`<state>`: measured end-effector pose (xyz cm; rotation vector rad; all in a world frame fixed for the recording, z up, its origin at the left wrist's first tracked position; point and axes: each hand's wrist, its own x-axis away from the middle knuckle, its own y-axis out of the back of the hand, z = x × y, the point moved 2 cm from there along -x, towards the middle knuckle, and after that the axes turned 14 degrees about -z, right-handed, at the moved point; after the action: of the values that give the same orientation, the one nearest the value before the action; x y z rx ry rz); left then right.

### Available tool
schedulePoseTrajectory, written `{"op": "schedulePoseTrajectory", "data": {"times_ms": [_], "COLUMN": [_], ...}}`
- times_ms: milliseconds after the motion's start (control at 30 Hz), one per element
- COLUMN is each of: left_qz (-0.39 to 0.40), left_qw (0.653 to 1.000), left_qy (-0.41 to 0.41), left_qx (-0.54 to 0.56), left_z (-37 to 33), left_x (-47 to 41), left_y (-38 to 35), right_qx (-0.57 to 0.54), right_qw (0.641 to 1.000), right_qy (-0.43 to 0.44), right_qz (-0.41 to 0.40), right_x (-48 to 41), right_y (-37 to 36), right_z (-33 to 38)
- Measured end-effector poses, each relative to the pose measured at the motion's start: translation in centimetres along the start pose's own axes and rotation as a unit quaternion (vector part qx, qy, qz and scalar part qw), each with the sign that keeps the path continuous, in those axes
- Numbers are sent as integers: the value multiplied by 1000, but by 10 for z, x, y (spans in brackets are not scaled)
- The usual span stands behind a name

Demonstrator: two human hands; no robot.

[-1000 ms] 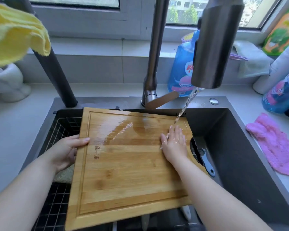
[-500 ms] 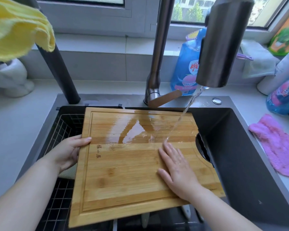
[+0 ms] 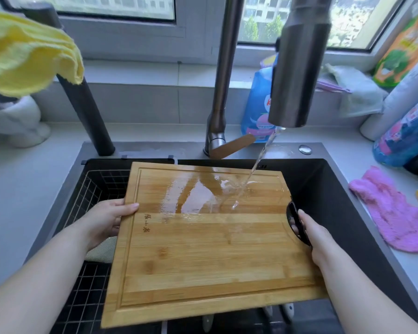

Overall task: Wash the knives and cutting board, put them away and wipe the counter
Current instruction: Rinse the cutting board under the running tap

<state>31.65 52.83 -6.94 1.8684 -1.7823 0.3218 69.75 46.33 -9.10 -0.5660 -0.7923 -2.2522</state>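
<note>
A bamboo cutting board (image 3: 203, 256) lies flat over the dark sink (image 3: 343, 213). My left hand (image 3: 106, 220) grips its left edge, thumb on top. My right hand (image 3: 311, 235) holds the right edge at the black handle cut-out (image 3: 297, 222). Water runs from the tap spout (image 3: 297, 68) onto the board's far half, which is wet and shiny. White knife handles (image 3: 287, 312) peek out below the board's near edge; the blades are hidden.
A wire rack (image 3: 92, 189) sits in the sink's left part. A pink cloth (image 3: 396, 213) lies on the right counter, with bottles (image 3: 405, 138) behind it. A yellow cloth (image 3: 27, 51) hangs at the upper left. A blue soap pouch (image 3: 258, 102) stands behind the tap.
My right hand left the board's top surface and moved right to grasp the edge at the handle cut-out. The water now lands directly on the board.
</note>
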Motion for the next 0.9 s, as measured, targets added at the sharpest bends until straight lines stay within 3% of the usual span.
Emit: {"op": "schedulePoseTrajectory", "data": {"times_ms": [333,567,767,900], "left_qz": [26,42,54,69], "left_qw": [994,981,959,938], "left_qy": [-98,-188,-277,-338], "left_qx": [-42,-9,12,33], "left_z": [-34,-55,-56,-70], "left_x": [34,68,102,119], "left_y": [-28,-28,-25,-23], "right_qx": [-180,-290,-309,-401], "right_qw": [981,957,950,914], "right_qy": [-16,7,29,23], "right_qz": [-67,-28,-33,-50], "right_x": [3,1,3,10], "right_y": [46,63,72,75], "right_z": [-5,5,-10,0]}}
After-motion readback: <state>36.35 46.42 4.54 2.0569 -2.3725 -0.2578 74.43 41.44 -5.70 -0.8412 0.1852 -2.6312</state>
